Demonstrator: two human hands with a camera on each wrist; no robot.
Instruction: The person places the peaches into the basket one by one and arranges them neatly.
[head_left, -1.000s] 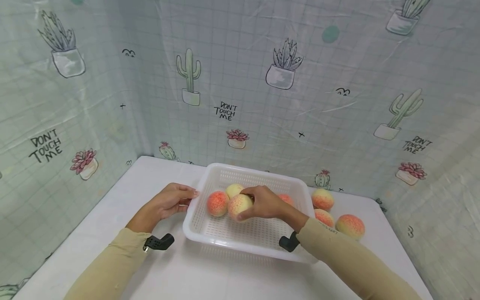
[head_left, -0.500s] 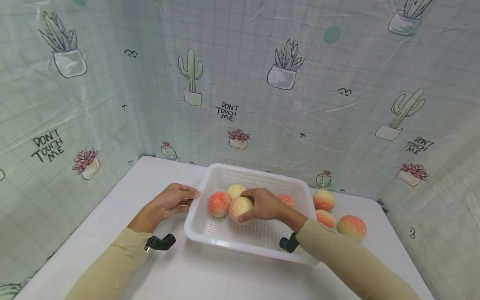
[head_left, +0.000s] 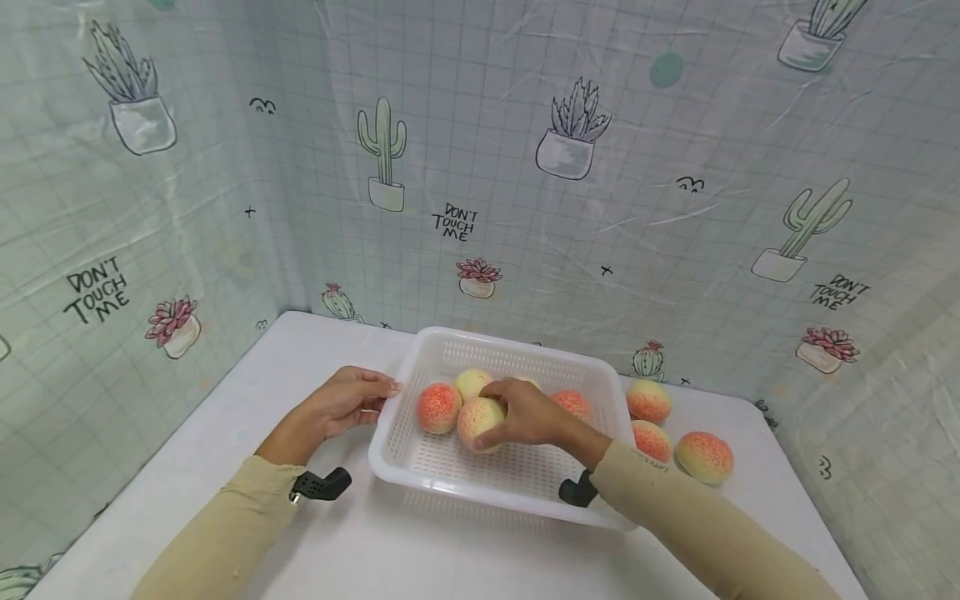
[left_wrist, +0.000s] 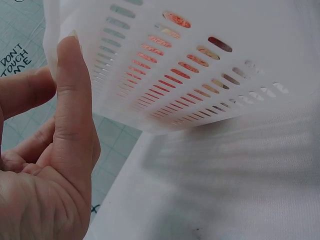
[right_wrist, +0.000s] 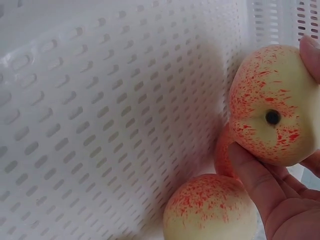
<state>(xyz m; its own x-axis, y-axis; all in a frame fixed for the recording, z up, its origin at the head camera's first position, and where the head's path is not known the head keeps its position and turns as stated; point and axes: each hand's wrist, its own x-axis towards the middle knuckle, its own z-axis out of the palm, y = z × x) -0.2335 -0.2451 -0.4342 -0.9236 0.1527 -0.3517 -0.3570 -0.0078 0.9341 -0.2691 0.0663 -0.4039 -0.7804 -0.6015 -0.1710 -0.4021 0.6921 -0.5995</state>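
Note:
A white perforated plastic basket [head_left: 480, 493] stands on the table with several peaches in it. At its left rim my left hand [head_left: 345, 404] pinches the edge; up close, the left thumb [left_wrist: 72, 100] lies along the outer wall. Inside the basket, my right hand [head_left: 528, 412] grips a pale, red-speckled peach [head_left: 480, 423], whose dark round hole shows in the right wrist view. Beside that fruit sit a redder peach [head_left: 438, 408] and a pale yellow peach [head_left: 474, 383]. Another red peach [head_left: 572, 404] lies right of the hand, and a pale one is mostly hidden behind it.
To the right of the basket, three more peaches rest on the white table: one at the back [head_left: 648, 402], one partly behind the right sleeve [head_left: 651, 440], and one farther right [head_left: 705, 457]. A cactus-print curtain [head_left: 495, 208] encloses the back and sides.
My right hand stays on the same peach and has shifted only slightly, so a pale peach now peeks out behind it. The left hand keeps its place on the rim.

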